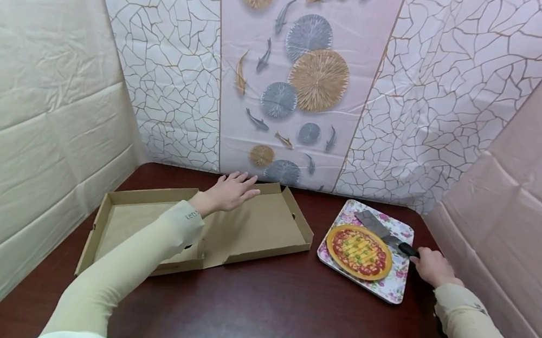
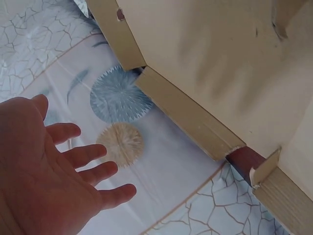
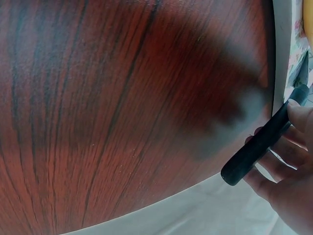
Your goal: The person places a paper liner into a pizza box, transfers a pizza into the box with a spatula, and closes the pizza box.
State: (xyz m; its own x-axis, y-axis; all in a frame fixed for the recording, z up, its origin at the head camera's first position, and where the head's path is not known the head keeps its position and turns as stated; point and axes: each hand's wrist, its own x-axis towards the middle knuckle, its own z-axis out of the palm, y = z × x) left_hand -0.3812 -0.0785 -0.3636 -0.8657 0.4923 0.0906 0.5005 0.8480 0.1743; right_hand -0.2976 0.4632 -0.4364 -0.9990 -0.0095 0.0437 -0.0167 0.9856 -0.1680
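Note:
My left hand (image 1: 233,191) hovers over the opened cardboard pizza box (image 1: 249,237), its fingers straight and spread. In the left wrist view the palm and fingers of the left hand (image 2: 63,166) show beside the box's flaps (image 2: 186,117), holding nothing. At the right, my right hand (image 1: 435,266) grips the black handle (image 1: 408,250) of a pizza server. The server's flat metal blade (image 1: 372,223) lies over the floral tray (image 1: 394,289), at the far side of a pizza (image 1: 359,252). From the right wrist view, thumb and fingers pinch the handle (image 3: 259,139) above the table's edge.
The dark red wooden table (image 1: 257,309) carries the box at left and the tray at right. Cloth walls close it in: a patterned one (image 1: 177,73) at the back, plain ones (image 1: 36,114) at the sides. The box's two halves lie spread side by side.

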